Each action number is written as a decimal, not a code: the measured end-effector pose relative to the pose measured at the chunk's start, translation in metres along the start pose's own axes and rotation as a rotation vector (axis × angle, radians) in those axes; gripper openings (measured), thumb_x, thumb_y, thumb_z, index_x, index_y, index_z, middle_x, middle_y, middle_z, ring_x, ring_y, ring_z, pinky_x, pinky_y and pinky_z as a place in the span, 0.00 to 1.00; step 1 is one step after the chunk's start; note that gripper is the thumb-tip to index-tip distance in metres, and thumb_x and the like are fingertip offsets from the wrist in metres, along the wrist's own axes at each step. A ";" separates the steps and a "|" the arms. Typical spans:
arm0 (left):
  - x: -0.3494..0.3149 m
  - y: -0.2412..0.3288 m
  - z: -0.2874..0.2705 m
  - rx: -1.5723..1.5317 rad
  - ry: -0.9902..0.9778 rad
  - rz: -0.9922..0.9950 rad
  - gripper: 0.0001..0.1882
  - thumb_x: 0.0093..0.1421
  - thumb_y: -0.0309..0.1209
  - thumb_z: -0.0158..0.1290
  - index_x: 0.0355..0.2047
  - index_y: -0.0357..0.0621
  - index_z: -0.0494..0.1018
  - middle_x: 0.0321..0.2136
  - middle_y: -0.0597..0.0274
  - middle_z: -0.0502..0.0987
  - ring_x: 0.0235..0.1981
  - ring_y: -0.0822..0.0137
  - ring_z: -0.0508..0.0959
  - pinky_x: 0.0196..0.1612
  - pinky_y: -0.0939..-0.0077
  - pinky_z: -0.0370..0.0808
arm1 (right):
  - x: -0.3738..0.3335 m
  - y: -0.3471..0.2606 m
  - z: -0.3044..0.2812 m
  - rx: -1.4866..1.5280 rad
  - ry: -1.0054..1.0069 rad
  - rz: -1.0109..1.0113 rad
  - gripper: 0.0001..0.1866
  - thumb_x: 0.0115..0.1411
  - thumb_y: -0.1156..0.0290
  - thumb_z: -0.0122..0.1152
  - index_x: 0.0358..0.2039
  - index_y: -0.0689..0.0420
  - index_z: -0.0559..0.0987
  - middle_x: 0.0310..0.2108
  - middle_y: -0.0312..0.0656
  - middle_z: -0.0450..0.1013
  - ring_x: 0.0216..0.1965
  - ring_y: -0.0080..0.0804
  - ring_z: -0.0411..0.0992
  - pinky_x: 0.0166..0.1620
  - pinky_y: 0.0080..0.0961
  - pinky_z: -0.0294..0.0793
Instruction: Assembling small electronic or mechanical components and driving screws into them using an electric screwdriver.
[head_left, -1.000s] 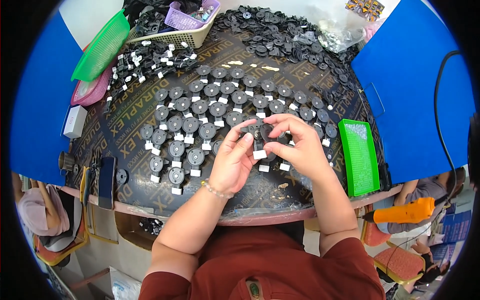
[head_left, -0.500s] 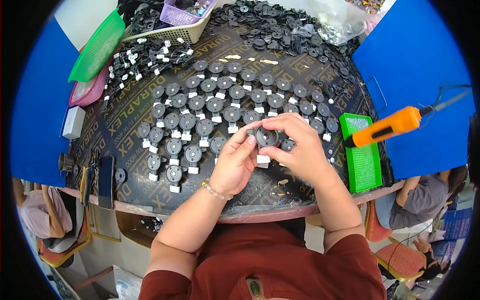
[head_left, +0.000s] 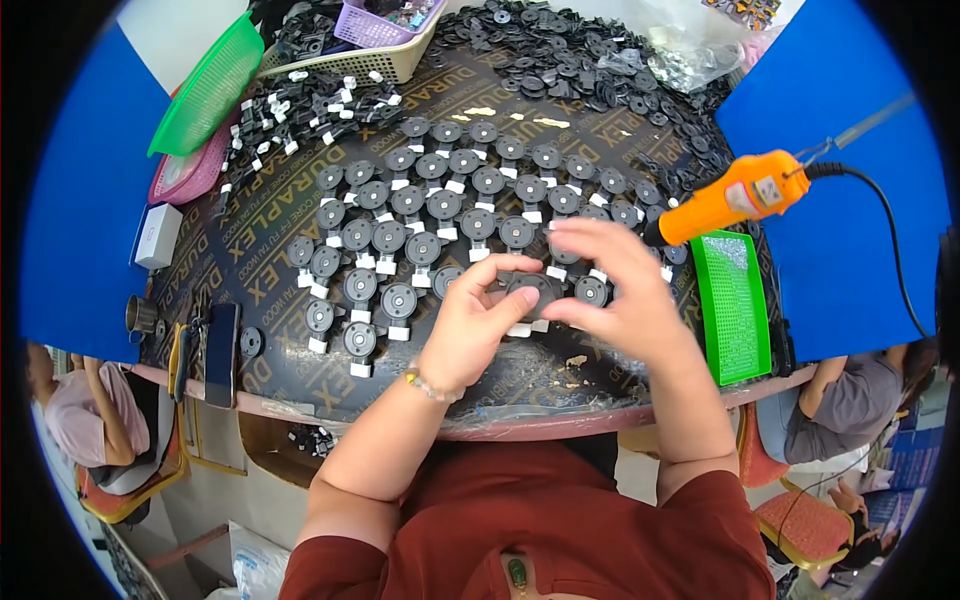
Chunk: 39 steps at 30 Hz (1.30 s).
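Over the near side of the counter (head_left: 530, 380), the left hand (head_left: 465, 322) has its grip pinched on a round black part (head_left: 540, 289), thumb on top and forefinger curled round the far side. Just right of it, the right hand (head_left: 640, 302) is spread, thumb nearest the part, fingers arched beyond it. The part's long axis probably runs toward the wearer, though fingers hide much of it. Ahead and to the left, rows of white-ended black assemblies (head_left: 423, 249) lie on the counter; rightward, an orange power screwdriver (head_left: 735, 197) hangs near a green tray (head_left: 738, 335), with loose black discs (head_left: 560, 60) heaped at the back.
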<state>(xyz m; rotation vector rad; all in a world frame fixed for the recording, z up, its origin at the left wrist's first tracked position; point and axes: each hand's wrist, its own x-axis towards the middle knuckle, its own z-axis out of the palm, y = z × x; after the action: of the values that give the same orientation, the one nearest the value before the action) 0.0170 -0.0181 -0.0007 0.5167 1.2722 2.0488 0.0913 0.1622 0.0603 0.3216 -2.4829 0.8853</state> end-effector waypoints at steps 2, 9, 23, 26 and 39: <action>-0.014 0.017 0.000 0.286 -0.008 0.064 0.18 0.59 0.23 0.57 0.50 0.40 0.72 0.39 0.63 0.77 0.35 0.73 0.78 0.39 0.79 0.76 | -0.002 0.002 -0.015 0.033 0.076 0.061 0.25 0.47 0.68 0.74 0.46 0.59 0.78 0.50 0.47 0.74 0.52 0.45 0.72 0.56 0.36 0.69; -0.079 0.038 -0.035 1.187 0.095 -0.028 0.22 0.55 0.26 0.61 0.48 0.42 0.67 0.29 0.50 0.78 0.32 0.49 0.79 0.35 0.61 0.75 | -0.020 -0.002 -0.021 -0.054 0.122 0.097 0.20 0.50 0.74 0.69 0.46 0.58 0.78 0.50 0.47 0.74 0.50 0.45 0.72 0.53 0.35 0.70; -0.090 0.049 -0.082 1.592 0.366 0.044 0.20 0.51 0.38 0.67 0.33 0.42 0.68 0.14 0.58 0.74 0.18 0.55 0.78 0.21 0.64 0.72 | -0.036 0.002 -0.023 -0.089 0.273 0.347 0.16 0.52 0.78 0.64 0.43 0.61 0.79 0.51 0.46 0.74 0.53 0.40 0.72 0.56 0.33 0.68; -0.077 0.076 -0.093 1.425 0.379 0.146 0.18 0.49 0.38 0.69 0.25 0.40 0.72 0.14 0.59 0.72 0.14 0.62 0.71 0.21 0.71 0.68 | -0.054 0.011 -0.031 -0.115 0.352 0.420 0.14 0.52 0.79 0.62 0.42 0.61 0.79 0.51 0.46 0.74 0.53 0.39 0.71 0.58 0.33 0.66; 0.043 0.152 -0.436 1.972 0.958 0.013 0.22 0.57 0.42 0.58 0.48 0.43 0.75 0.38 0.42 0.80 0.41 0.44 0.79 0.44 0.52 0.75 | -0.103 0.044 -0.051 -0.776 0.343 0.486 0.06 0.52 0.74 0.65 0.33 0.54 0.80 0.33 0.41 0.77 0.38 0.43 0.72 0.50 0.36 0.66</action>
<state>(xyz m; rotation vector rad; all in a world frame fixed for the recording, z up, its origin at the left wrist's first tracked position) -0.3382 -0.3095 -0.0605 0.1932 3.5349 0.1710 0.1814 0.2346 0.0188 -0.6563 -2.3786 0.0599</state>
